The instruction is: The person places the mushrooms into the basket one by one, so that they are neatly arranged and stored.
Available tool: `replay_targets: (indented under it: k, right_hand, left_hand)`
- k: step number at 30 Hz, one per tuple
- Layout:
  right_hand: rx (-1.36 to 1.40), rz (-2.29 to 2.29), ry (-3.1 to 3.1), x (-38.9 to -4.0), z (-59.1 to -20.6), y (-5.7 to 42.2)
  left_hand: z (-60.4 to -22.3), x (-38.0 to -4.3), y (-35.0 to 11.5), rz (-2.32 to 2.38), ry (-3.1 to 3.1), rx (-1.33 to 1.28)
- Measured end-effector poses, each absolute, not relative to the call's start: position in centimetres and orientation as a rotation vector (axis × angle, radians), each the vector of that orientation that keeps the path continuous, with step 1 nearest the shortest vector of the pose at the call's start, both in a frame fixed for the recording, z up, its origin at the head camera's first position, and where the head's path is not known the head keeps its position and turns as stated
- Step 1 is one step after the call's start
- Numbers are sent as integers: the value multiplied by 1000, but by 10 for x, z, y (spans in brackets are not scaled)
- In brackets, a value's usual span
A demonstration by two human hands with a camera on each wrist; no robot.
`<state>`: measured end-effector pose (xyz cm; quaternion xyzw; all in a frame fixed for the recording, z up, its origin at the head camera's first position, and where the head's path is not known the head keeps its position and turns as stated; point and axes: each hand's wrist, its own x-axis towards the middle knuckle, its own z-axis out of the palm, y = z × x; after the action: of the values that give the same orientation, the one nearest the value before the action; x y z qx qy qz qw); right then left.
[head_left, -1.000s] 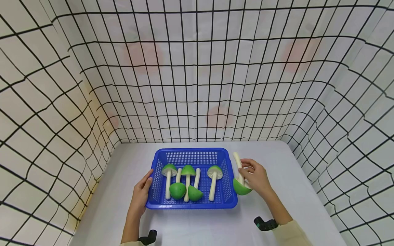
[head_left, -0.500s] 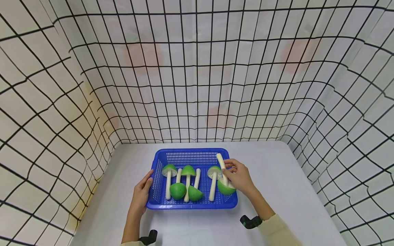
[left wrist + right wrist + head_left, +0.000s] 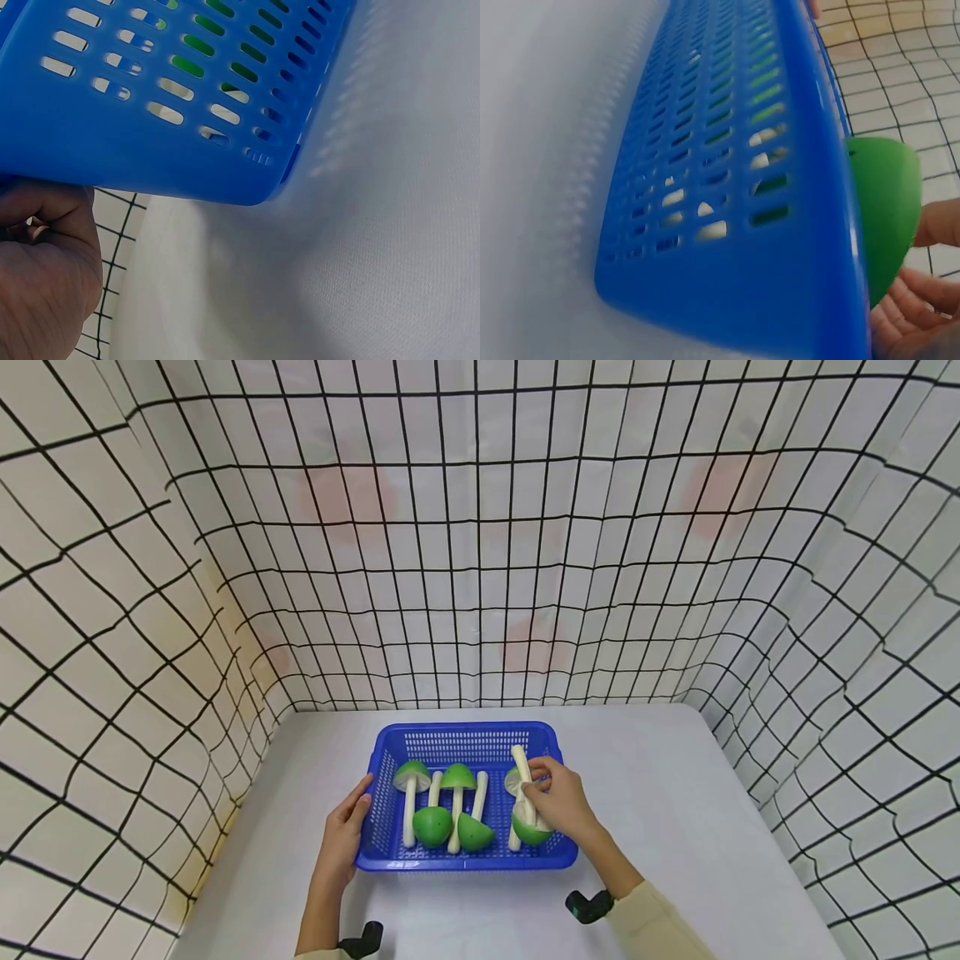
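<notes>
A blue plastic basket (image 3: 465,863) with slotted walls holds several toy mushrooms with green caps and whitish stems. My left hand (image 3: 343,837) grips the basket's left rim; in the left wrist view the hand (image 3: 49,274) is at the rim beside the slotted wall. My right hand (image 3: 562,800) pinches the stem of another toy mushroom (image 3: 531,834), cap down, above the basket's right part. It partly covers a mushroom (image 3: 514,841) lying beneath. In the right wrist view the green cap (image 3: 891,210) shows beyond the rim, next to my fingers (image 3: 934,225).
Inside the basket's left and middle, mushrooms (image 3: 432,827) lie side by side, caps alternating up and down. The basket stands on a white table (image 3: 675,827). A black grid-patterned white backdrop (image 3: 480,610) encloses the back and sides. A black wrist camera (image 3: 588,907) sits on my right wrist.
My right hand has moved left with the mushroom, from outside the basket's right side to above its right part. My left hand and the basket have stayed in place.
</notes>
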<state>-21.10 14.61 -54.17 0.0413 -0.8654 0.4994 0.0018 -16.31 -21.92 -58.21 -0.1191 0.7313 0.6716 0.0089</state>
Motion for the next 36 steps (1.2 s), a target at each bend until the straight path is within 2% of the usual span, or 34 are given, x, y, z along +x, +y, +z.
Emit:
replay_targets:
  k: [15, 25, 36]
  right_hand:
    - [108, 1303, -2819, -208, -544, 119]
    - [47, 1460, -2837, -211, -550, 117]
    - [45, 1379, -2900, -216, -561, 114]
  left_hand:
    - [-582, -163, -219, 2093, 2294, -370]
    - [-583, -162, -220, 2095, 2295, -374]
    - [-583, -162, -219, 2094, 2304, -374]
